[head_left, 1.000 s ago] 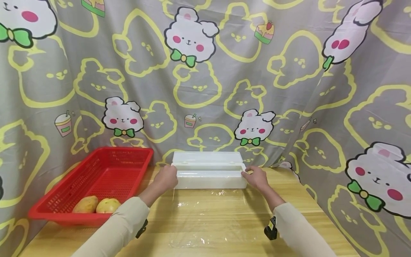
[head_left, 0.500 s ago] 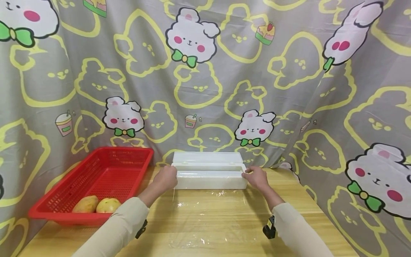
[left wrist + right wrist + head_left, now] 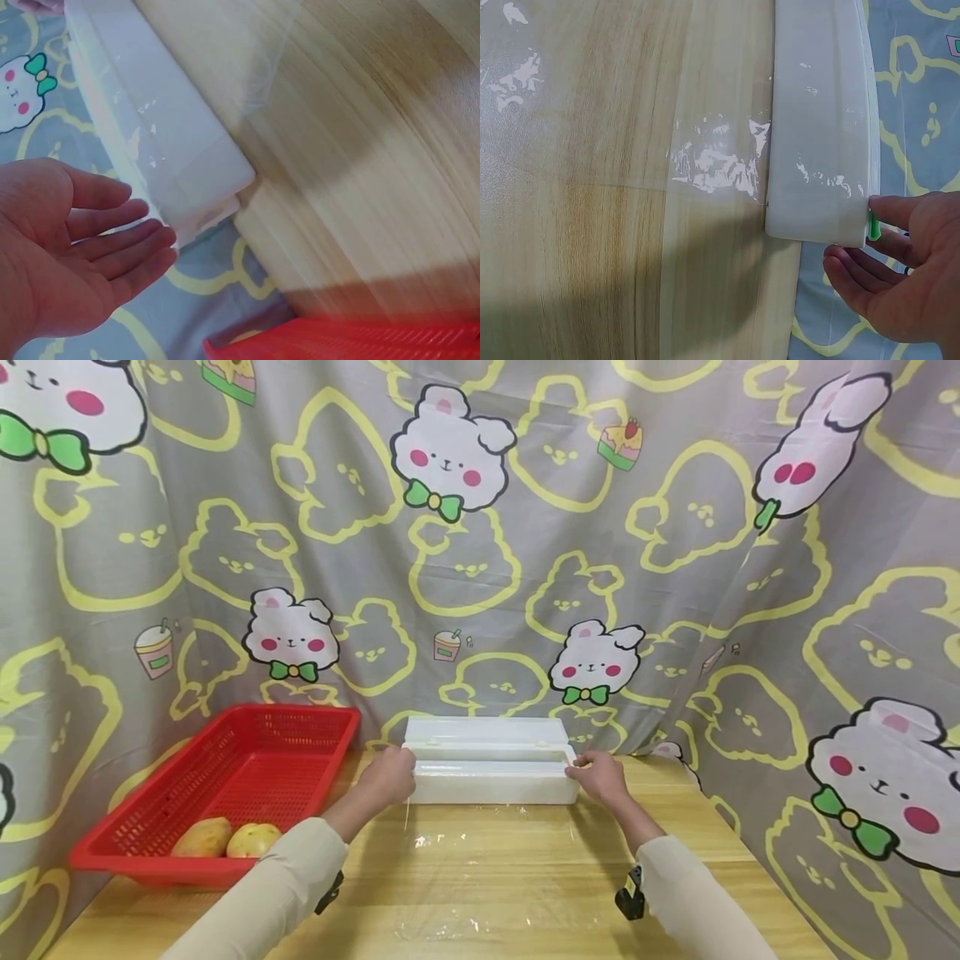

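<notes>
Moved since half a second ago: next to nothing, only a slight upward tilt of the head view, with both hands and the white box (image 3: pixel 495 790) in the same places on the table. At far left on the wood-grain table (image 3: pixel 735 827), a red basket (image 3: pixel 127 865) with slotted walls, standing slantwise near the curtain. Inside it, at the near end, side by side, two potatoes (image 3: pixel 202 837). Next, reaching in past the basket's near right corner, a pale left sleeve (image 3: pixel 262 893) with a black wrist mount (image 3: pixel 328 896) under the cuff. Then, at the box's left end, the left hand (image 3: pixel 390 774): fingers loosely extended in the left wrist view, palm bare, fingertips right beside the end of the box; whether touching, cannot tell. At centre, crosswise at the far side of the table just before the curtain, the box itself, long and narrow, with its raised lid (image 3: pixel 487 729) tipped back behind. From over the front wall, clear film (image 3: pixel 442 840) spread toward the person on the table, crinkled and glinting in patches. Further right, gripping the box's right end, thumb at the upper edge and fingers curled about the corner, the right hand (image 3: pixel 602 774). Beyond, a pale right sleeve (image 3: pixel 697 893). Behind everything, a grey curtain (image 3: pixel 480 543) printed with white bunnies and yellow outlines
</notes>
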`<action>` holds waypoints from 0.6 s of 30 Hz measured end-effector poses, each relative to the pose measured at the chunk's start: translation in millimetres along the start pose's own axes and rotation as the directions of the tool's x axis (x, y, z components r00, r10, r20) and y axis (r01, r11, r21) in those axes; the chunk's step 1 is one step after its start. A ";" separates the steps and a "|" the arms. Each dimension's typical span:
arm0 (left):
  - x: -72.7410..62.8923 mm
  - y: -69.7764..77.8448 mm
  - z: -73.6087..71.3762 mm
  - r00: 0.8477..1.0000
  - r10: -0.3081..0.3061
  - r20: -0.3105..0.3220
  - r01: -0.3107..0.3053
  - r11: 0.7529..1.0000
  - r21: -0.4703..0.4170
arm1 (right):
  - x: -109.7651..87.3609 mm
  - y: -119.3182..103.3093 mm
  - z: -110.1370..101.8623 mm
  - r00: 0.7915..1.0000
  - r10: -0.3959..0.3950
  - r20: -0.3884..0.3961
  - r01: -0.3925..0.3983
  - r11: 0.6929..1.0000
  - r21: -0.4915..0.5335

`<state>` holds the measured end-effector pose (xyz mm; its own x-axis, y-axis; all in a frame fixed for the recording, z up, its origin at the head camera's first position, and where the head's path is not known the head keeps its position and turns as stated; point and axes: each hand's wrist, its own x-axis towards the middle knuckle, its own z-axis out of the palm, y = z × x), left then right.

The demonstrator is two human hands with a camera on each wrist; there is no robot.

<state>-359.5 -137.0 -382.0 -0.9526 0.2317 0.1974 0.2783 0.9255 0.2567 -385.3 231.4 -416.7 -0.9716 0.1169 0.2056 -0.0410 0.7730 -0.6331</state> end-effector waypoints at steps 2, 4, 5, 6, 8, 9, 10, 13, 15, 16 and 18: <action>-0.9 0.2 -4.1 1.000 0.014 -0.008 -0.014 1.000 0.019 | 0.0 0.2 -0.2 1.000 0.002 0.001 -0.002 1.000 0.000; -1.7 -0.3 -9.5 1.000 0.020 -0.013 -0.019 0.999 0.033 | 0.1 0.7 -0.4 1.000 0.004 0.000 -0.004 1.000 0.001; -2.4 -1.0 -13.2 1.000 0.022 -0.015 -0.021 0.999 0.037 | -0.1 0.8 -0.6 1.000 0.004 -0.001 -0.004 1.000 0.002; -2.6 -2.3 -16.8 0.999 0.027 -0.020 -0.026 0.999 0.044 | -0.4 0.9 -0.8 1.000 0.003 -0.002 -0.003 1.000 0.003; -4.2 -5.6 -26.0 0.999 0.039 -0.021 -0.038 0.998 0.048 | -1.0 1.5 -1.0 1.000 0.000 -0.004 0.000 1.000 0.001; -5.1 -7.8 -31.3 0.999 0.040 -0.017 -0.039 0.998 0.045 | -1.3 1.9 -1.3 1.000 0.004 -0.004 -0.004 1.000 0.004; -6.1 -10.7 -37.0 0.999 0.040 -0.012 -0.040 0.998 0.041 | -1.7 2.3 -1.6 1.000 0.004 -0.004 -0.004 1.000 0.003; -11.0 -20.9 -56.1 1.000 0.020 0.008 -0.020 1.000 0.002 | -2.3 3.7 -2.9 1.000 0.009 -0.002 -0.009 1.000 -0.002; -14.7 -30.0 -67.8 0.999 -0.016 0.030 0.017 1.000 -0.019 | -2.5 3.9 -4.4 1.000 0.013 -0.003 -0.013 1.000 -0.003; -16.8 -35.1 -72.8 0.998 -0.041 0.047 0.043 0.999 -0.027 | -2.5 3.8 -5.2 1.000 0.013 -0.004 -0.013 1.000 -0.004; -22.5 -45.7 -81.2 0.995 -0.071 0.072 0.073 0.997 -0.019 | -2.4 3.2 -6.6 1.000 0.007 -0.007 -0.007 1.000 -0.009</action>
<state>-340.8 -208.8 -321.4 -0.9763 0.1864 0.1099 0.2108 0.9342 0.2879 -381.5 237.8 -414.3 -0.9703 0.1268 0.2062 -0.0317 0.7779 -0.6276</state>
